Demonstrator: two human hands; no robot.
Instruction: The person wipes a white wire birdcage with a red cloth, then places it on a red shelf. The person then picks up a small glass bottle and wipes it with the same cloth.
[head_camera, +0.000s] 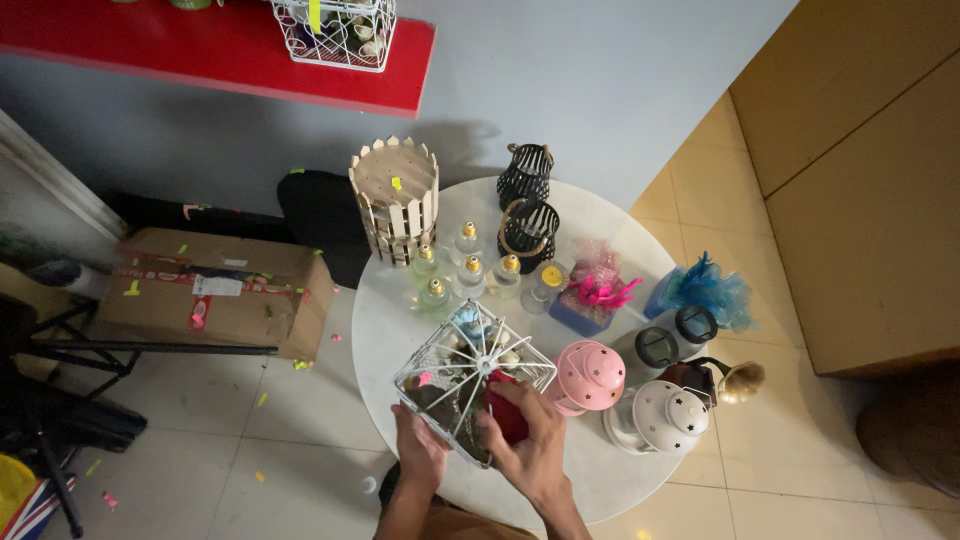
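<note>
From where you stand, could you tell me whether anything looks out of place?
The white wire cage is tipped on its side between the left hand and right hand on the round table. Small paper scraps litter the floor.

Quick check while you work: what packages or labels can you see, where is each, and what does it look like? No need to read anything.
Cardboard box: on the floor left of the round table, brown, flat, red tape.
White label: on the box top, rectangular.
Gift bundles: on the table, clear wrap, pink feathers.
Blue bundle: table's right edge.
</note>
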